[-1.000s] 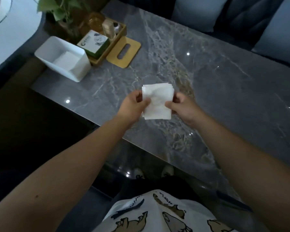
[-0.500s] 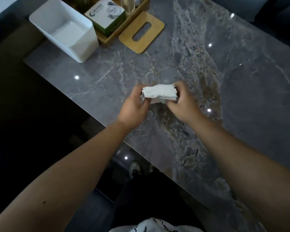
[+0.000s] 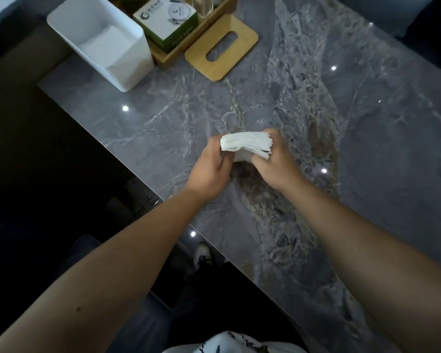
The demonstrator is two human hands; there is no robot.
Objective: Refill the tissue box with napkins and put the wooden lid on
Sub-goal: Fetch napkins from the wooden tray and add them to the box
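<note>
A stack of white napkins (image 3: 246,145) is held upright between both hands above the grey marble table (image 3: 367,149), its layered edge facing me. My left hand (image 3: 210,171) grips its left side and my right hand (image 3: 275,161) grips its right side. The white tissue box (image 3: 105,42) stands open at the far left corner, with some white napkins lying at its bottom. The wooden lid (image 3: 222,47), with an oval slot, lies flat on the table to the right of the box.
A wooden tray (image 3: 173,53) behind the lid holds a green and white carton (image 3: 166,19) and a glass item. The table's near edge runs diagonally from upper left to lower right. My shoe shows on the dark floor below.
The napkin stack went from flat, face toward me, to on edge between my hands. The view has shifted closer to the table, so the box and lid sit higher in frame.
</note>
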